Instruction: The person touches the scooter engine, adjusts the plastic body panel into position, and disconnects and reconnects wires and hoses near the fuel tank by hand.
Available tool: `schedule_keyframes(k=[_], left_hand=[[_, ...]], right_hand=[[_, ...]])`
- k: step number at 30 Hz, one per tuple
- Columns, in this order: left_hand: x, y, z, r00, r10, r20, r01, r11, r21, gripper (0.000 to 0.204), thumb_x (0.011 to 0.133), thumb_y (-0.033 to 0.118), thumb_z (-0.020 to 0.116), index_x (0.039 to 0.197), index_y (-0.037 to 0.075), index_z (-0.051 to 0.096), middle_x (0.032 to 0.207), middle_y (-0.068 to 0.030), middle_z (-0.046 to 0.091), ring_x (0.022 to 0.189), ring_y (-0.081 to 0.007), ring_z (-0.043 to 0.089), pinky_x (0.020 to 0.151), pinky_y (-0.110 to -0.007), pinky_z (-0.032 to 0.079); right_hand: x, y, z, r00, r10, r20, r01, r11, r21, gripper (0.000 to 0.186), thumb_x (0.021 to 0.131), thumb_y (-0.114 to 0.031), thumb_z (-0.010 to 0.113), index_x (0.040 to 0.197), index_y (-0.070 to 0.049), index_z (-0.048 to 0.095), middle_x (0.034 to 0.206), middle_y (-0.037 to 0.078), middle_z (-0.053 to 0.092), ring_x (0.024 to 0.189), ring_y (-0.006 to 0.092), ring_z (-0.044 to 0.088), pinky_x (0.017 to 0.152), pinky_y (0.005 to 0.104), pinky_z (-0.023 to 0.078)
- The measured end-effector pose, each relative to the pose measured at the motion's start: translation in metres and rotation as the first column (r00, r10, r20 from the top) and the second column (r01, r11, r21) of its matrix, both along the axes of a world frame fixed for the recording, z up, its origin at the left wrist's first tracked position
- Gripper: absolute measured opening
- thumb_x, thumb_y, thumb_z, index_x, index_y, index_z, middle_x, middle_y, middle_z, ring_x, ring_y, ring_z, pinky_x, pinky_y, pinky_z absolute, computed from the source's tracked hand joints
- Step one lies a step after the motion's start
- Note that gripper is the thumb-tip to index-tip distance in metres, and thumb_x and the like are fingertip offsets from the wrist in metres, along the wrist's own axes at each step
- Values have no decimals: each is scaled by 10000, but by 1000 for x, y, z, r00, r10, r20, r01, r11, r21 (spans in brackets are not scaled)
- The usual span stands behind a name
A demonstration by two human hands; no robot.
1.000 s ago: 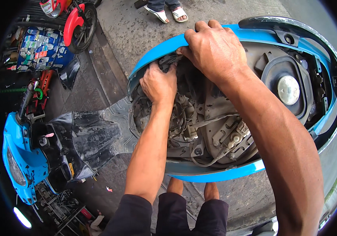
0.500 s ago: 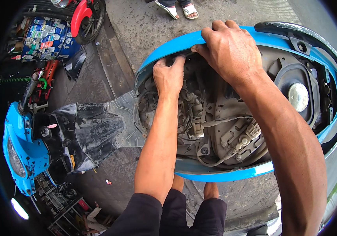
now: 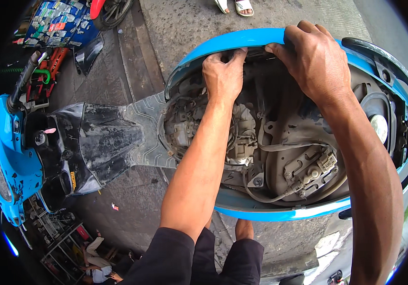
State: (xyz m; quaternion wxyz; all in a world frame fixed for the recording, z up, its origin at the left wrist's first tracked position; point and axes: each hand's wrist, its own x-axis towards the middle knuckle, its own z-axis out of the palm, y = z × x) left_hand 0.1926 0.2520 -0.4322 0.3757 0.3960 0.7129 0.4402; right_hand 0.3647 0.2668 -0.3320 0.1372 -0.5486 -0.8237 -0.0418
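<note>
A blue scooter's body panel (image 3: 247, 37) rings an open under-seat bay holding a dusty engine (image 3: 187, 130), hoses, brackets and a metal fitting (image 3: 313, 173). At the far side of the bay, my left hand (image 3: 222, 76) has its fingers bent up under the panel's inner lip; what they grip is hidden. To its right, my right hand (image 3: 318, 66) is closed over the top edge of the panel, thumb on the inner side. A round silver cap (image 3: 379, 127) shows beyond my right forearm.
The scooter's black footboard (image 3: 109, 135) and blue front (image 3: 4, 171) extend left. At the back are a sticker-covered blue drum (image 3: 59, 21), red tools (image 3: 47, 78), a red motorbike's wheel (image 3: 111, 14) and sandalled feet (image 3: 244, 7). A metal rack (image 3: 61, 242) and another person (image 3: 97, 261) are lower left.
My left hand has risen within the bay to the panel's lip. My right hand has shifted slightly rightward along the edge. The camera view has also shifted, moving the bay rightward in the picture.
</note>
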Motion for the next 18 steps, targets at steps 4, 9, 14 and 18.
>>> schedule_keyframes(k=[4, 9, 14, 18], left_hand=[[1, -4, -3, 996, -17, 93, 4, 991, 137, 358, 941, 281, 743, 1096, -40, 775, 969, -116, 784, 921, -180, 689, 884, -334, 510], [-4, -1, -13, 998, -26, -58, 35, 989, 145, 307, 979, 247, 646, 1078, -16, 769, 948, -195, 775, 919, -292, 720, 901, -404, 508], [-7, -6, -10, 764, -181, -619, 321, 939, 121, 311, 911, 198, 605, 1079, -22, 746, 1075, -252, 746, 987, -441, 688, 968, -554, 451], [-27, 3, -2, 821, -519, -237, 558, 818, 139, 400, 804, 148, 626, 1138, -54, 712, 1113, -275, 726, 1099, -446, 668, 993, -518, 505]], right_hand=[[0, -1, 6, 1000, -10, 23, 11, 1000, -29, 309, 901, -347, 765, 933, -41, 740, 949, 137, 705, 994, 356, 694, 824, 483, 588], [-4, -2, 6, 1000, -8, 14, 8, 998, -58, 357, 899, -379, 776, 901, -29, 704, 899, 141, 668, 941, 364, 671, 802, 488, 559], [-1, 0, 8, 1000, -6, 3, 6, 997, -74, 393, 900, -390, 778, 862, -12, 676, 853, 159, 635, 893, 380, 650, 764, 497, 519], [-1, 2, 6, 1000, 17, -13, -18, 996, -89, 419, 914, -407, 768, 871, 0, 676, 838, 158, 629, 835, 377, 649, 739, 479, 510]])
